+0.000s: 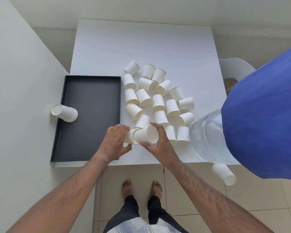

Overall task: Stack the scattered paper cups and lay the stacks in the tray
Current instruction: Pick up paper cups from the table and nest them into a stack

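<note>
Several white paper cups [158, 96] lie scattered on the white table [141, 47], right of a black tray [84, 148]. My left hand [115, 142] grips a cup [129, 136] on its side at the table's near edge. My right hand [158, 143] grips another cup [147, 135] with its mouth turned towards me. Its base sits in the mouth of the left hand's cup. A short stack of cups [65, 113] lies on its side across the tray's left wall.
A clear water bottle [207, 137] under a large blue shape [265, 115] crowds the table's right near corner. A stack of cups [223, 174] sticks out below it. A white wall runs along the left. A white chair [234, 68] stands at the right.
</note>
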`<action>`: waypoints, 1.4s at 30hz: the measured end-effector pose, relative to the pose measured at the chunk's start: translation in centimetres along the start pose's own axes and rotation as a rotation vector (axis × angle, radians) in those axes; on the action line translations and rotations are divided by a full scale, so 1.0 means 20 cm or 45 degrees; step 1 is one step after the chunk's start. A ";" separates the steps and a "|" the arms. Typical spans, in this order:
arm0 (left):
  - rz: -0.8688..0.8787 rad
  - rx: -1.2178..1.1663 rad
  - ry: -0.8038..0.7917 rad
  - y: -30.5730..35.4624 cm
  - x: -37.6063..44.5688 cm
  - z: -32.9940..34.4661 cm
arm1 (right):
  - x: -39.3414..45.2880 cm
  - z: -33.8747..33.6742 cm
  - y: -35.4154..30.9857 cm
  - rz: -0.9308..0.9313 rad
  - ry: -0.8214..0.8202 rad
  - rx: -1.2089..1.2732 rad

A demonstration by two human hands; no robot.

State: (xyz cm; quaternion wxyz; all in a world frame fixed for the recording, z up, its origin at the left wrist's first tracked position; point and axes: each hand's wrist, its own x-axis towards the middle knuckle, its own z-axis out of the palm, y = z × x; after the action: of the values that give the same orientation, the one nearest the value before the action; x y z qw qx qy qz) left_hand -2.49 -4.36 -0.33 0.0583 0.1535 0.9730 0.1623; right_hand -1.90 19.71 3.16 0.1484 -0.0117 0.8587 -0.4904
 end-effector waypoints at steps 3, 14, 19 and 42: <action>-0.009 -0.091 0.083 0.07 -0.03 0.00 | 0.00 0.01 -0.03 0.015 -0.049 0.031; -0.167 -0.471 0.161 0.28 -0.10 -0.02 | -0.05 0.00 -0.05 0.033 -0.248 0.072; -0.169 -0.604 0.133 0.32 -0.09 -0.02 | -0.06 -0.03 -0.02 0.081 -0.271 0.148; -0.536 -0.697 -0.028 0.24 -0.28 0.03 | 0.14 -0.08 0.17 -0.173 -0.186 -1.046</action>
State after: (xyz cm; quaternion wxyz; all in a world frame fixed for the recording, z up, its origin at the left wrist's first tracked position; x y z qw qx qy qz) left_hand 4.30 -1.57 1.04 0.1399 -0.0702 0.9030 0.4001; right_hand -4.68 22.44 0.32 0.1594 -0.1612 0.9673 -0.1138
